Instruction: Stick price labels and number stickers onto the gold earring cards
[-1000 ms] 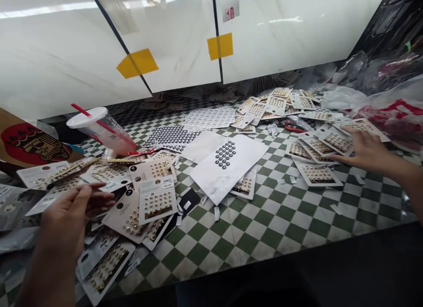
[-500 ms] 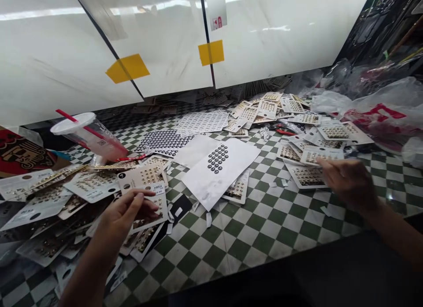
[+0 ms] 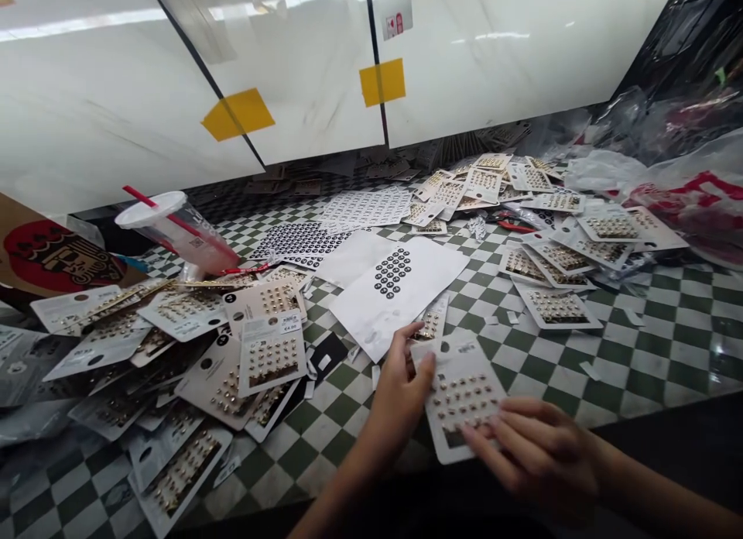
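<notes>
Both hands hold one white earring card [image 3: 467, 396] with rows of small gold studs, tilted above the table's front edge. My left hand [image 3: 400, 384] pinches its upper left corner, the thumb lying on the front. At the lower right, my right hand [image 3: 531, 446] grips the card's edge with its fingers over the bottom studs. Just behind the left hand lies a white sheet [image 3: 400, 283] of round black stickers, partly covering another earring card [image 3: 433, 318]. A price-tagged earring card [image 3: 272, 353] tops the left pile.
A plastic cup with a red straw [image 3: 179, 229] stands beyond the left pile. More earring cards [image 3: 557, 303] are stacked at right, others [image 3: 481, 183] at the back. Plastic bags [image 3: 690, 190] fill the right side. White panels [image 3: 313, 82] rise behind the checkered table [image 3: 342, 454].
My left hand has left the price-tagged card on the left pile and moved right. My right hand has brought an earring card from the right stack to the front middle, where both hands hold it.
</notes>
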The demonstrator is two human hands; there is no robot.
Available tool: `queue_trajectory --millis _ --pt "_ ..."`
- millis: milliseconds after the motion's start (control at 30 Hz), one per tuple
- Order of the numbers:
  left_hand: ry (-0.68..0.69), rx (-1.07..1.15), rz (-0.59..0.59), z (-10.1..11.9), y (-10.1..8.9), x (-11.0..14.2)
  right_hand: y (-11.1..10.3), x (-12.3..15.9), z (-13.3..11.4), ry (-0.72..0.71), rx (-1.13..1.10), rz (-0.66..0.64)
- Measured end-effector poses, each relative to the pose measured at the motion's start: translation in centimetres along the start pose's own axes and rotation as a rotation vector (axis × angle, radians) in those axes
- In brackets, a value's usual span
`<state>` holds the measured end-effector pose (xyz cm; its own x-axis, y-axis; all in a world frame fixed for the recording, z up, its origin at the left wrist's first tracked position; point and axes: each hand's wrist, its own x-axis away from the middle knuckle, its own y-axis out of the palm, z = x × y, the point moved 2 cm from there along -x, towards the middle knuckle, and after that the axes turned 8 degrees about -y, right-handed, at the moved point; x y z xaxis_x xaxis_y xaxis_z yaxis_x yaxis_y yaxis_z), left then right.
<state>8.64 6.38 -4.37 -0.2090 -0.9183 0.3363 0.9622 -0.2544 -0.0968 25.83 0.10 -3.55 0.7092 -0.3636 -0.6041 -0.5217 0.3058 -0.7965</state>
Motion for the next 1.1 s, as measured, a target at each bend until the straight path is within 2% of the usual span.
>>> queue_trajectory --millis 33,100,167,233,300,367,433,500,600,700,767,867,933,1000,1100 --pt "0.01 -0.049 0.047 -0.1 -0.3 0.1 0.0 -0.7 -0.1 -0.08 -0.054 -0.023" --pt "0.013 -0.173 0.12 -0.3 -1.3 0.4 -0.1 -1.6 0.7 -0.108 -0.201 -0.09" --pt "0.02 -0.286 0.13 -0.5 -2.1 0.7 -0.1 -2.1 2.8 -0.017 -0.316 -0.125" --pt "0.057 -0.419 0.125 -0.5 -2.4 0.9 0.4 -2.4 5.9 0.077 -0.308 -0.134" --pt "0.126 -0.578 0.159 -0.1 -2.4 0.7 1.7 -3.0 9.7 0.206 -0.164 -0.179" --pt "0.201 -0.696 0.204 0.7 -2.5 0.4 3.4 -4.0 13.2 0.214 -0.071 -0.224" --pt "0.262 -0.733 0.202 1.6 -2.8 0.1 5.4 -5.2 16.0 0.213 -0.12 -0.29" --pt "0.303 -0.742 0.172 2.4 -3.3 -0.2 7.0 -6.3 17.8 0.199 -0.189 -0.338" --pt "0.353 -0.796 0.143 2.9 -4.2 -0.5 7.6 -7.3 18.9 0.202 -0.206 -0.307" --pt "0.446 -0.902 0.123 2.6 -4.9 -1.7 6.6 -8.0 19.4 0.226 -0.206 -0.217" --pt "0.521 -0.991 0.239 2.4 -5.4 -3.5 5.8 -8.5 19.6 0.232 -0.231 -0.166" --pt "0.575 -1.134 0.543 2.6 -6.3 -6.7 5.1 -9.2 19.6 0.224 -0.299 -0.131" --pt "0.606 -1.224 0.622 3.1 -6.6 -8.5 4.6 -9.3 19.5 0.228 -0.323 -0.112" --pt "0.688 -1.321 0.568 3.5 -6.5 -9.5 3.7 -9.1 19.6 0.27 -0.273 -0.05" --pt "0.824 -1.425 0.418 3.6 -6.0 -9.8 1.1 -8.0 20.2 0.42 -0.03 0.142"
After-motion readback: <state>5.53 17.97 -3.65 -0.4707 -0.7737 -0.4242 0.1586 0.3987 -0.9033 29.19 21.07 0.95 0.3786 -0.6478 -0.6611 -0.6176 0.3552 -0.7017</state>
